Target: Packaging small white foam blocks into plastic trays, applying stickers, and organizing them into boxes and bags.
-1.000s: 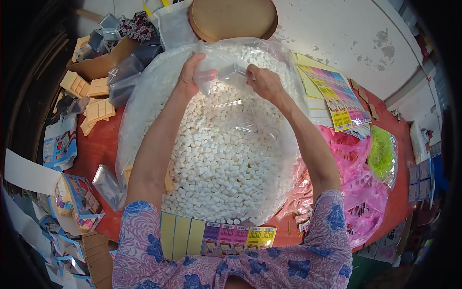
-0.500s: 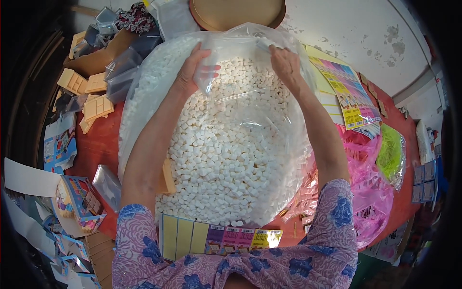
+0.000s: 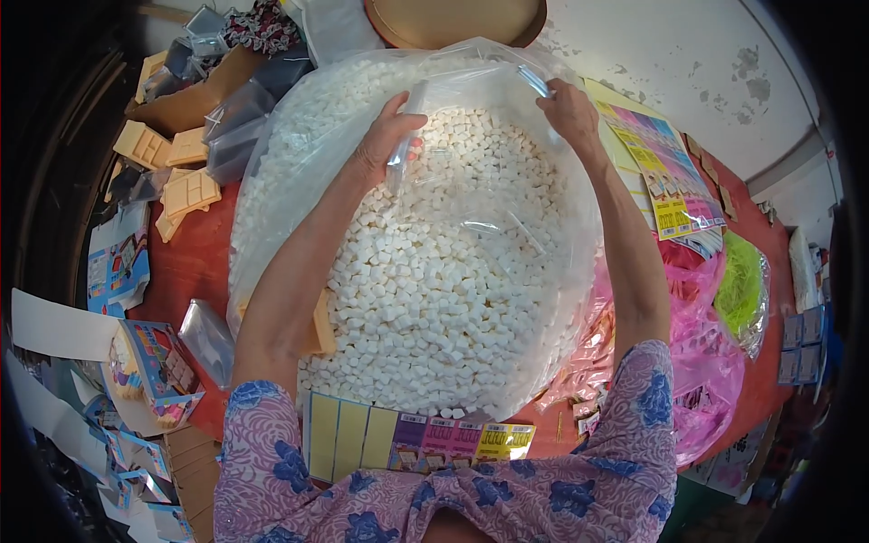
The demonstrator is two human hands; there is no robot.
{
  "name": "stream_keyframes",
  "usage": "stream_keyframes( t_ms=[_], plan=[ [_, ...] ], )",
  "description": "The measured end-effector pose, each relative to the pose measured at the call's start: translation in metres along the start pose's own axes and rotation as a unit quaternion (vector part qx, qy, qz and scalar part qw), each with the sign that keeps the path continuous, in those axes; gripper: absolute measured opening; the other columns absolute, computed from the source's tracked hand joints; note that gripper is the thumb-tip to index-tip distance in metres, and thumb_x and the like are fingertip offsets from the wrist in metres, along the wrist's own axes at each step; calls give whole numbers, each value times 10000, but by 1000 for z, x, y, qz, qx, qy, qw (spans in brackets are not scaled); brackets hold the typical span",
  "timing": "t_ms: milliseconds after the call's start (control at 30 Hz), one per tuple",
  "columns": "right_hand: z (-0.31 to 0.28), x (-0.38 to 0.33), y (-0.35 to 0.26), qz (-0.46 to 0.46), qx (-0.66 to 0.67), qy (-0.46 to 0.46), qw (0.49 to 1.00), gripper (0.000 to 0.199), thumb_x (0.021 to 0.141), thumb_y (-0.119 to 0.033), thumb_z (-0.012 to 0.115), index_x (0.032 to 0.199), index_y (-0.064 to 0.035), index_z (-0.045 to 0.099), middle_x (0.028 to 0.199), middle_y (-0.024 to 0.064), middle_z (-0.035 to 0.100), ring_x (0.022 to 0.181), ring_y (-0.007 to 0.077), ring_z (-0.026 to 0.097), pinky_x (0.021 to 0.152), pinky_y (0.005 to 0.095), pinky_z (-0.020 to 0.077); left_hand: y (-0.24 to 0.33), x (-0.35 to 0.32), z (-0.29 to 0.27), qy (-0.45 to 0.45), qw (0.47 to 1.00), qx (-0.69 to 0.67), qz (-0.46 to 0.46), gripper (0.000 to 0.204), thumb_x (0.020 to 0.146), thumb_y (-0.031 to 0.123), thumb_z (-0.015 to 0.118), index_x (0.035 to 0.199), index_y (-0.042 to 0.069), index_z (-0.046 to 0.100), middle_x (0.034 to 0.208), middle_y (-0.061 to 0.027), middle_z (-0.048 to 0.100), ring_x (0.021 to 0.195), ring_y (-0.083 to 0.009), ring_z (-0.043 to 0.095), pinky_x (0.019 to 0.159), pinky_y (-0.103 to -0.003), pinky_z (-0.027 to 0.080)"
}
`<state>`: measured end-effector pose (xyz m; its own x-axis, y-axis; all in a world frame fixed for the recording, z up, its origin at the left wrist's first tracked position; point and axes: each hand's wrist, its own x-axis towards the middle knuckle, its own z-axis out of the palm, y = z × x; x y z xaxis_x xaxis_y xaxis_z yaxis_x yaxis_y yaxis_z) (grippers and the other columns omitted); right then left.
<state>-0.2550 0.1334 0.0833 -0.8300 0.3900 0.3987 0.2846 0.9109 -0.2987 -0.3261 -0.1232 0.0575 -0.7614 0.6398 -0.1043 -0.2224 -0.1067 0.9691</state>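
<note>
A large clear plastic bag point(image 3: 579, 226) lies wide open in front of me, full of small white blocky pieces point(image 3: 434, 290). Above its far part, my left hand point(image 3: 387, 143) is closed on a thin, clear plastic piece point(image 3: 404, 145), thumb on one side and fingers on the other. To the right, over the bag's far right edge, my right hand point(image 3: 572, 115) pinches a narrow, shiny clear plastic strip point(image 3: 534, 80) that sticks out toward the far left. Whether either plastic piece is a folded box or a sleeve, I cannot tell.
Cream plastic trays point(image 3: 190, 192) and clear plastic cases point(image 3: 233, 149) crowd the far left. Printed card sheets point(image 3: 665, 172) lie right, beside pink plastic bags point(image 3: 692, 362) and bright green shreds point(image 3: 740, 285). Another printed sheet point(image 3: 362, 434) lies before my body.
My right hand has moved right, and its plastic strip now stands out clearly. My left hand has shifted slightly right and down, its plastic piece now seen more edge-on. The whole view has shifted slightly.
</note>
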Motion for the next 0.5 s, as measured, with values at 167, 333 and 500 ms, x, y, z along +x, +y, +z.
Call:
stream_keyframes(
  t_ms=[167, 333, 500],
  plan=[
    [2, 10, 20, 81, 111, -31, 990, 374, 684, -249, 560, 981, -25, 527, 762, 164, 588, 743, 273, 573, 659, 348, 433, -3, 0, -3, -6, 1000, -4, -8, 738, 671, 213, 575, 1287, 101, 185, 1006, -63, 419, 673, -111, 448, 507, -244, 405],
    [48, -2, 76, 138, 193, 74, 969, 388, 698, -227, 553, 973, 44, 517, 732, 151, 581, 648, 206, 567, 604, 293, 440, 1, -8, 6, -21, 999, -22, -24, 698, 677, 223, 567, 1278, 126, 225, 1001, -38, 420, 683, -118, 453, 524, -250, 422],
    [43, -9, 66, 171, 247, 123, 946, 389, 726, -200, 527, 1032, 36, 481, 811, 190, 576, 744, 258, 576, 655, 319, 440, 5, -21, 8, -54, 998, -11, -41, 673, 683, 238, 562, 1270, 135, 250, 995, -35, 420, 692, -135, 462, 540, -256, 435]
  ],
)
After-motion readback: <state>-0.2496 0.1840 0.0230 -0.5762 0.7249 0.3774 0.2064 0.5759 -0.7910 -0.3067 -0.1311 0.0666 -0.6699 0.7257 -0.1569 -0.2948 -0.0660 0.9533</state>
